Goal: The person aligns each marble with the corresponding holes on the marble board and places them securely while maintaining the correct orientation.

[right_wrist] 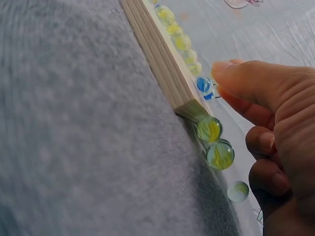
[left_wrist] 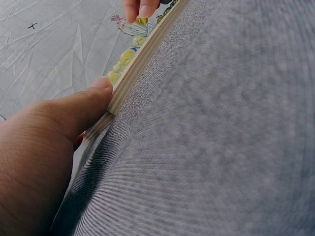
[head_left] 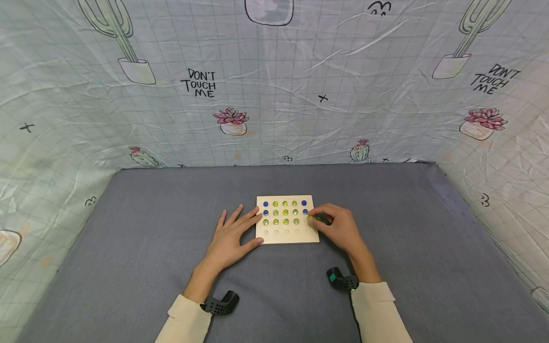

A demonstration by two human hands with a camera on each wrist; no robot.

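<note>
A light wooden board (head_left: 283, 240) with rows of round hollows lies on the grey cloth. Yellow-green marbles (head_left: 285, 212) sit in its three rear rows, with blue marbles (head_left: 304, 203) at the ends of the back two; bare hollows show along the front row. My left hand (head_left: 229, 240) rests at the board's left side, fingers spread and fairly straight, thumb against the front corner. Between thumb and fingers, my right hand (head_left: 340, 228) pinches a yellow-green marble (left_wrist: 142, 21) over the third row's right end.
Loose yellow-green marbles (right_wrist: 220, 154) lie on the cloth just beyond the board's right edge, partly hidden under my right hand in the head view. A printed cactus curtain (head_left: 274, 95) rises behind and beside the grey tabletop (head_left: 150, 214).
</note>
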